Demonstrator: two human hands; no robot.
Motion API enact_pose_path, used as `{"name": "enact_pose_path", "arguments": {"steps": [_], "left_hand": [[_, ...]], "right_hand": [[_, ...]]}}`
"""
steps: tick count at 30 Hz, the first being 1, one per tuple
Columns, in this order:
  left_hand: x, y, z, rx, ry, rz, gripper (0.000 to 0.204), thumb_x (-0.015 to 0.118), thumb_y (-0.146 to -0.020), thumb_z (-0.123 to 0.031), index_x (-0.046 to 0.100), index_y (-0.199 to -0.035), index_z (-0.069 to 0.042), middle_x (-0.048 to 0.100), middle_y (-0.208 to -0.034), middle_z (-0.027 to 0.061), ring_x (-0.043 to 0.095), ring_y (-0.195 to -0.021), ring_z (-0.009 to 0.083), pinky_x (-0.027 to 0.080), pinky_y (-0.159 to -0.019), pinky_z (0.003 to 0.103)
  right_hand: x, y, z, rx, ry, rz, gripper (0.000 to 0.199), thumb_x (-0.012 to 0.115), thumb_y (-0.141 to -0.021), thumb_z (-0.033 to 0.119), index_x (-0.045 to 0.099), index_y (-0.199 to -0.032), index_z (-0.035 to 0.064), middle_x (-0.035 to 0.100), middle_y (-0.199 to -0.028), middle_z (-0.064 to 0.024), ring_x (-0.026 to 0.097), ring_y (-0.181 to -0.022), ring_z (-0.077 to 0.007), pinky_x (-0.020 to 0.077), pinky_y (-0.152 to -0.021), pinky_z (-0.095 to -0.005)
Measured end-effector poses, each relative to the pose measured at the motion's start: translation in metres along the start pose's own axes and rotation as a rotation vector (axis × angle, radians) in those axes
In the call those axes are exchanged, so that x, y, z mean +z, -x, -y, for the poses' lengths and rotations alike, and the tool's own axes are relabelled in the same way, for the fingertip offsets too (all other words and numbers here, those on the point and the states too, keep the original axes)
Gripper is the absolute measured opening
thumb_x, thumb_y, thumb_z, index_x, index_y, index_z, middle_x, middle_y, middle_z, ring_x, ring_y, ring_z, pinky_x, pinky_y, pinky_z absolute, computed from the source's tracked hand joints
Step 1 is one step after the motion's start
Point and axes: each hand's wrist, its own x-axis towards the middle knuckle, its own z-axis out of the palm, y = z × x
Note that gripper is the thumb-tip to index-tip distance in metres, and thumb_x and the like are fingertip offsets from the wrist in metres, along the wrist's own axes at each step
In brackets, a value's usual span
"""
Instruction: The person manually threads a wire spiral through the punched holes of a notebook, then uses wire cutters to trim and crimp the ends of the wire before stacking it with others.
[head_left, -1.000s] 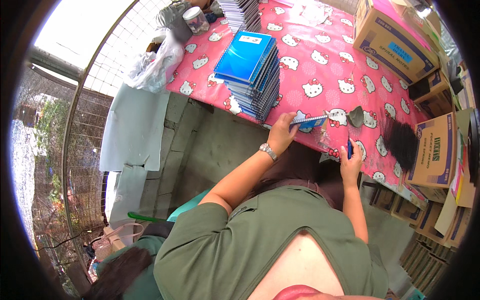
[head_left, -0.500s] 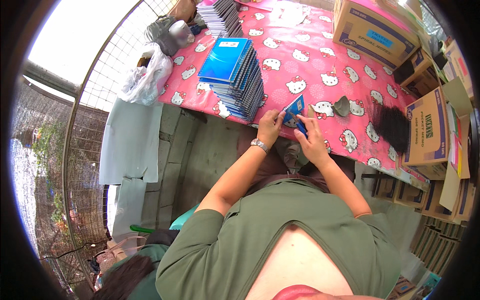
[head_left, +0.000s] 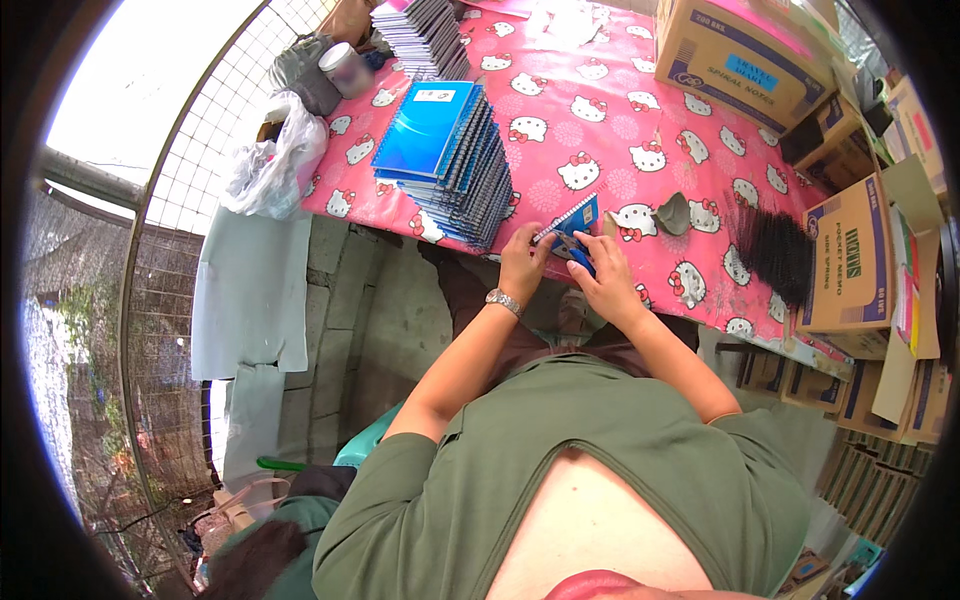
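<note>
At the table's near edge, a small blue spiral notebook [head_left: 580, 216] is tilted up, its coiled edge toward my left side. My left hand [head_left: 523, 264] grips it by the near left end, fingers closed. My right hand [head_left: 610, 277] is closed around a small blue-handled tool [head_left: 581, 261], perhaps pliers; its working end is hidden by the fingers and the notebook's lower end. Left of my hands rises a tall stack of blue spiral notebooks [head_left: 425, 128], with another notebook stack [head_left: 425, 40] behind it.
A pink cartoon-print cloth [head_left: 625, 125] covers the table. A dark tangle of thin black coils [head_left: 778, 255] and a small grey-green object [head_left: 673, 214] lie to the right. Cardboard boxes [head_left: 848, 265] line the right side; a white plastic bag [head_left: 280, 165] sits at the left corner.
The view has shifted slightly, so the table things sit a little farther left. My right hand has turned more over the notebook's lower end, its fingers closer to my left hand.
</note>
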Motion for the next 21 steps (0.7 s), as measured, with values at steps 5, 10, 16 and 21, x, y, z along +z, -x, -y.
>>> {"name": "enact_pose_path", "arguments": {"steps": [5, 10, 16, 21], "left_hand": [[0.001, 0.0, 0.004, 0.058, 0.051, -0.032, 0.016, 0.069, -0.09, -0.013, 0.063, -0.1, -0.001, 0.064, -0.093, 0.0181, 0.065, -0.081, 0.0341, 0.052, -0.07, 0.041], [0.0, -0.002, 0.008, 0.083, 0.0, 0.005, 0.019, 0.07, -0.086, -0.008, 0.064, -0.103, -0.002, 0.064, -0.094, 0.0156, 0.065, -0.083, 0.0336, 0.053, -0.072, 0.038], [0.001, -0.001, 0.007, 0.062, 0.087, -0.014, 0.02, 0.068, -0.082, -0.003, 0.066, -0.102, -0.003, 0.065, -0.093, 0.0148, 0.065, -0.085, 0.0337, 0.053, -0.073, 0.04], [0.002, 0.001, 0.011, 0.059, 0.118, -0.031, 0.021, 0.068, -0.081, 0.001, 0.07, -0.102, -0.003, 0.067, -0.092, 0.0123, 0.068, -0.083, 0.0286, 0.054, -0.074, 0.035]], "right_hand": [[-0.001, -0.004, 0.006, -0.038, 0.079, 0.038, 0.05, 0.068, -0.086, 0.026, 0.059, -0.131, 0.0074, 0.058, -0.111, -0.0116, 0.055, -0.105, -0.0307, 0.0411, -0.091, -0.0441], [-0.004, -0.009, 0.012, -0.064, 0.127, 0.004, 0.051, 0.073, -0.081, 0.024, 0.06, -0.128, 0.0068, 0.059, -0.109, -0.0109, 0.056, -0.103, -0.0303, 0.042, -0.09, -0.0433], [-0.006, -0.011, 0.017, -0.12, 0.215, 0.003, 0.048, 0.076, -0.079, 0.024, 0.063, -0.122, 0.0074, 0.061, -0.106, -0.0097, 0.057, -0.101, -0.0294, 0.0426, -0.089, -0.043], [-0.005, -0.012, 0.018, -0.152, 0.228, 0.008, 0.044, 0.075, -0.08, 0.023, 0.064, -0.12, 0.0068, 0.061, -0.104, -0.0096, 0.058, -0.099, -0.029, 0.045, -0.087, -0.0427]]}}
